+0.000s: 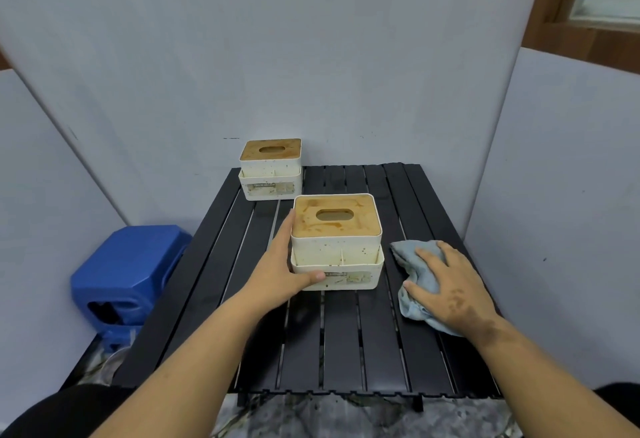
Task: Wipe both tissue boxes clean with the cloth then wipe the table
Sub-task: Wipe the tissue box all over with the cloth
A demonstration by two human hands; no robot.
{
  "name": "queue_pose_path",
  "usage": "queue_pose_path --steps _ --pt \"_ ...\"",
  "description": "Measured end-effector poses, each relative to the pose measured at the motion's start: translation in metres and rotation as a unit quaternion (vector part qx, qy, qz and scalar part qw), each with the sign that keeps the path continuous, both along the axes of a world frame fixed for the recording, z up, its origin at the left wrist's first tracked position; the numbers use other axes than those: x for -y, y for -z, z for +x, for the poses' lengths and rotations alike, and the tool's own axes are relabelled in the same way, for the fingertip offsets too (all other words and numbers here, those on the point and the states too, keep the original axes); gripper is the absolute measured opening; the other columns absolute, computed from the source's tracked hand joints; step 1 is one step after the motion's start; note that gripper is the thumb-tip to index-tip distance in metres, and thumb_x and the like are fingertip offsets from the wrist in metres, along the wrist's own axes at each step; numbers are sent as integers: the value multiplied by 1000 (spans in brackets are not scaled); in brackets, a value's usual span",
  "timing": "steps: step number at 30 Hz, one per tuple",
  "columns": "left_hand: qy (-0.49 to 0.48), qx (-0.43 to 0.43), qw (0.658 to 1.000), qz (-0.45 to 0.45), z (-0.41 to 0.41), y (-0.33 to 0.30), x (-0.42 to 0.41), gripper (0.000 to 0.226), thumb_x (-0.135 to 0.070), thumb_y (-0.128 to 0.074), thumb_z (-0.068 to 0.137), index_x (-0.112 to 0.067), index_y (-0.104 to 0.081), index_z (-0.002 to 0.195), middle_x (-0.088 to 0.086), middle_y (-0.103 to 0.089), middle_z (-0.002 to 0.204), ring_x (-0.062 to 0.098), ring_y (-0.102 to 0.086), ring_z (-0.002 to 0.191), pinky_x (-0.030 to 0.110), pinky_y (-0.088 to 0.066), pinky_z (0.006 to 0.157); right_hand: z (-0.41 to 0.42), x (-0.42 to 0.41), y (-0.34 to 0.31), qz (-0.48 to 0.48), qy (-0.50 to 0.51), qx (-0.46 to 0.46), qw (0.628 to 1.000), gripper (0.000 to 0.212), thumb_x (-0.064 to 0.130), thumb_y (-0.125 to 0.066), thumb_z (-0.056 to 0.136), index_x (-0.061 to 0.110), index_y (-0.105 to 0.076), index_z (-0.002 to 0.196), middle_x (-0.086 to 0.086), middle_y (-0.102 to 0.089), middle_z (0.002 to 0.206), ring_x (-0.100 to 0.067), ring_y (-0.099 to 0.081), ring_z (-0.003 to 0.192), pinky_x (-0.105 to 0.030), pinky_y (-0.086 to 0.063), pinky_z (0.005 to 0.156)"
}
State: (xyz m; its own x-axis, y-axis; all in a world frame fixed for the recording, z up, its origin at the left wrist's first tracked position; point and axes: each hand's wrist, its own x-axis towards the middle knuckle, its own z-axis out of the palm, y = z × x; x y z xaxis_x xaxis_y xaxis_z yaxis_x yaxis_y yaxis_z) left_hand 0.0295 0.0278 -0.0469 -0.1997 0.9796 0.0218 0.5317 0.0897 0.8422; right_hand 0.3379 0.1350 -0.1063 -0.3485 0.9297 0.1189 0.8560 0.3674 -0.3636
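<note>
- Your left hand (282, 273) holds the near box (336, 241) at its left side: the fingers lie straight along the left wall, up to the top corner, and the thumb is curled across the lower front, touching the label.
- The near box stands upright in the middle of the table (311, 344). Its wooden lid has brown stains around the oval slot, and the cream walls show small dark spots.
- Your right hand (450, 290) lies flat on the cloth (412, 271), to the right of the near box. The fingers are spread a little and press the cloth down on the table; they do not pinch it.
- The cloth is blue-grey and crumpled. It comes out beyond your fingertips toward the box, close to it but not touching.
- The far box (270, 169) stands at the back left corner of the table, well apart from both hands, with a similar stained lid.
- A blue stool (128, 271) stands on the floor just to the left of the table.
</note>
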Motion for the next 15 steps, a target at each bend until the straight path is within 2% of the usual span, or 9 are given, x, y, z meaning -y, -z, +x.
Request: queue_pose_path --steps 3,4,6,11,13,15 --pt "16 -48 999 -11 1 -8 -6 121 -26 -90 75 -51 -7 160 -23 -35 150 -1 -39 134 26 -36 114 0 -2 0 -12 -1 -5 1000 77 73 -49 81 35 -39 147 -3 -25 158 -25 -27 144 -43 -27 118" --pt "22 -65 997 -20 1 -11 -8 121 -28 -90 75 -49 -8 161 -18 -33 151 2 -37 135 31 -33 117 0 -3 -1 -18 -2 -5 1000 78 74 -49 80 35 -38 147 -3 -25 158 -25 -28 143 -43 -28 118" --pt "33 -93 995 -35 -2 -17 -11 120 -31 -91 73 -51 -10 159 -12 -34 149 5 -36 133 34 -32 117 0 -5 -5 -27 -6 -2 1000 78 72 -53 80 34 -39 146 -2 -25 156 -24 -32 140 -41 -31 116" --pt "59 -150 984 -81 -5 -35 -24 116 -40 -95 64 -58 -21 151 -5 -39 145 18 -45 130 40 -40 115 -2 -7 -12 -27 -7 -14 999 75 71 -60 75 33 -46 138 1 -33 143 -21 -40 128 -35 -39 105" --pt "65 -163 980 -95 -4 -39 -29 112 -42 -95 64 -56 -25 150 -4 -39 142 20 -46 129 40 -42 113 -4 -7 -13 -32 -4 -16 999 76 72 -60 74 33 -47 137 -1 -32 144 -22 -38 131 -36 -39 106" --pt "63 -170 978 -106 -2 -40 -31 107 -43 -94 65 -55 -28 148 -4 -38 135 21 -49 124 37 -44 109 -6 -7 -13 -37 -2 -8 999 76 72 -58 76 34 -44 140 -4 -27 154 -24 -32 138 -38 -35 112"
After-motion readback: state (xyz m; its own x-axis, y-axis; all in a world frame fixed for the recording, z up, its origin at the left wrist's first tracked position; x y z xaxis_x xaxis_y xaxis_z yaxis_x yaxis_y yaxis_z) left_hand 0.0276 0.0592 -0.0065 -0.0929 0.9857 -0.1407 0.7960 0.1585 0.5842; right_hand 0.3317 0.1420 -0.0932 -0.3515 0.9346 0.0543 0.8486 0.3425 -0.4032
